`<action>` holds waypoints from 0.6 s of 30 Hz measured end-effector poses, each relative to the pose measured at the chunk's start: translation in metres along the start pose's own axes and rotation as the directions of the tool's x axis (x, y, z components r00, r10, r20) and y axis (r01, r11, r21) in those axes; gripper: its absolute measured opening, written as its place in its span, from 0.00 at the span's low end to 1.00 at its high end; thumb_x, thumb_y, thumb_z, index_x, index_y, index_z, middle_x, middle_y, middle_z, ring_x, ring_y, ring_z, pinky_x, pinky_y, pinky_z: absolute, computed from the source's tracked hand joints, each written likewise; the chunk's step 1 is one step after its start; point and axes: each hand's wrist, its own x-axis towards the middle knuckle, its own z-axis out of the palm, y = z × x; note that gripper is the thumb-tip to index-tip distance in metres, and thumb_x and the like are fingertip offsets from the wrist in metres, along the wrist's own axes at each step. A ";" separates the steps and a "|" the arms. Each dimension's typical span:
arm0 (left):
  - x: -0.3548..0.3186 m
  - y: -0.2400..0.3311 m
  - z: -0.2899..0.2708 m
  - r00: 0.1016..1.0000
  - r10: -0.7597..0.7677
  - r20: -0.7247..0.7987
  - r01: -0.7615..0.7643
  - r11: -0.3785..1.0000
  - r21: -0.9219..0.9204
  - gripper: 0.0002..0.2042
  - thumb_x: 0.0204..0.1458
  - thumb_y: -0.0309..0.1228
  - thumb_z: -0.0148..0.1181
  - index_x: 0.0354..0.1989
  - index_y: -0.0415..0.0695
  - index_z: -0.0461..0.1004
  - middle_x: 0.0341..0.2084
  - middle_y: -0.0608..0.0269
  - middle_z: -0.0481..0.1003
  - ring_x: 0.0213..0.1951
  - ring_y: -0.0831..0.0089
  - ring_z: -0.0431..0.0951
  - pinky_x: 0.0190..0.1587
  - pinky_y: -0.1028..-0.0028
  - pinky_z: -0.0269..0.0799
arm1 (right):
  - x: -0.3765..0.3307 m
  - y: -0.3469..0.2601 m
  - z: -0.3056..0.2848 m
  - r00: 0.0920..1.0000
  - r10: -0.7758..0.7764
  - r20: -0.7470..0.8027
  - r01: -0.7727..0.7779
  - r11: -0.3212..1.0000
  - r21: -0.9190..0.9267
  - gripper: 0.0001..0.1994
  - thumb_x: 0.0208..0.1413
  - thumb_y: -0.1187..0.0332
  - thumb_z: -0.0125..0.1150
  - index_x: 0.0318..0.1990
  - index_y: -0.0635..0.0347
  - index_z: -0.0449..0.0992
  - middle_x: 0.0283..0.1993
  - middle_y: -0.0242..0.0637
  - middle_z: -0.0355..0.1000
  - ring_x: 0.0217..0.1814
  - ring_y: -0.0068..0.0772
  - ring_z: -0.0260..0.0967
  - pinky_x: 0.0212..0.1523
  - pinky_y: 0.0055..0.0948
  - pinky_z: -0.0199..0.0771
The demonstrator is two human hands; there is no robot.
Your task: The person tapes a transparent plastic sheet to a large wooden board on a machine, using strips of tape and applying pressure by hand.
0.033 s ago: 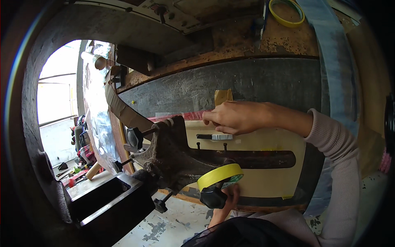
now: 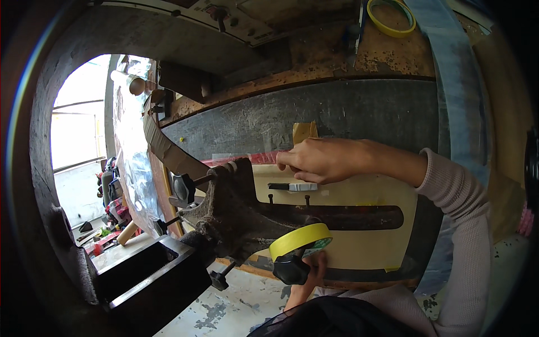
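My right hand (image 2: 328, 160) comes in from the right over a cream-coloured sheet (image 2: 365, 247) on the dark board. Its fingers are curled together at the end of a red strip (image 2: 255, 159) along the sheet's far edge; whatever lies between them is hidden. Just below the hand, a small black-and-grey flat object (image 2: 293, 187) rests on the sheet. My left hand (image 2: 317, 267) is at the near edge of the sheet, its fingers partly covered by a yellow tape roll (image 2: 300, 240) hanging on the metal arm. A brown tape piece (image 2: 304, 132) sits beyond the right hand.
A dark cast-metal bracket (image 2: 224, 208) with a long bar (image 2: 359, 217) and black knobs (image 2: 291, 270) stands over the sheet. Another yellow tape roll (image 2: 391, 18) lies on the worn wooden ledge (image 2: 387, 56) at the back. Blue film (image 2: 460, 95) runs along the right.
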 end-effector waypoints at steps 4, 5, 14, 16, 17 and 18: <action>0.005 0.020 -0.015 0.978 -0.176 0.109 0.184 0.980 -0.070 0.21 0.48 0.37 0.61 0.47 0.38 0.71 0.42 0.44 0.68 0.45 0.47 0.67 0.47 0.53 0.58 | 0.000 0.003 0.002 1.000 -0.001 -0.002 0.001 1.000 0.006 0.13 0.51 0.72 0.55 0.43 0.66 0.65 0.32 0.52 0.72 0.39 0.52 0.73 0.41 0.45 0.70; 0.007 0.021 -0.018 0.998 -0.048 0.047 0.047 0.999 0.026 0.17 0.49 0.35 0.60 0.44 0.37 0.73 0.36 0.46 0.72 0.38 0.53 0.72 0.40 0.61 0.65 | 0.001 0.002 0.002 1.000 0.003 -0.004 -0.003 1.000 0.010 0.13 0.51 0.73 0.55 0.43 0.66 0.65 0.32 0.52 0.72 0.38 0.52 0.73 0.41 0.45 0.70; 0.016 0.029 -0.034 0.978 0.206 0.032 -0.202 0.897 0.393 0.24 0.46 0.41 0.63 0.51 0.42 0.70 0.48 0.47 0.65 0.52 0.48 0.63 0.57 0.39 0.47 | 0.000 0.001 0.000 1.000 -0.021 -0.021 0.021 1.000 0.001 0.13 0.49 0.72 0.57 0.42 0.66 0.66 0.31 0.52 0.72 0.39 0.53 0.73 0.43 0.44 0.71; 0.012 0.022 -0.030 0.980 0.183 0.080 -0.200 0.881 0.429 0.28 0.46 0.44 0.63 0.54 0.41 0.67 0.54 0.41 0.59 0.58 0.43 0.56 0.57 0.38 0.43 | 0.000 0.001 0.000 1.000 -0.016 -0.022 0.016 1.000 0.009 0.13 0.49 0.72 0.57 0.41 0.66 0.66 0.31 0.52 0.72 0.39 0.53 0.73 0.43 0.44 0.71; 0.013 0.023 -0.030 0.982 0.174 0.079 -0.191 0.882 0.431 0.28 0.46 0.44 0.63 0.54 0.41 0.67 0.54 0.41 0.59 0.58 0.43 0.56 0.57 0.38 0.43 | 0.000 0.002 0.001 1.000 -0.019 -0.024 0.019 1.000 0.007 0.13 0.48 0.72 0.57 0.41 0.66 0.66 0.31 0.52 0.72 0.39 0.53 0.73 0.43 0.44 0.71; 0.012 0.023 -0.029 0.984 0.159 0.078 -0.177 0.891 0.419 0.28 0.46 0.44 0.63 0.54 0.41 0.67 0.54 0.41 0.59 0.58 0.43 0.56 0.57 0.38 0.43 | 0.000 0.003 0.002 0.999 -0.022 -0.026 0.022 1.000 0.005 0.13 0.48 0.72 0.57 0.42 0.66 0.66 0.31 0.52 0.72 0.39 0.53 0.73 0.43 0.44 0.71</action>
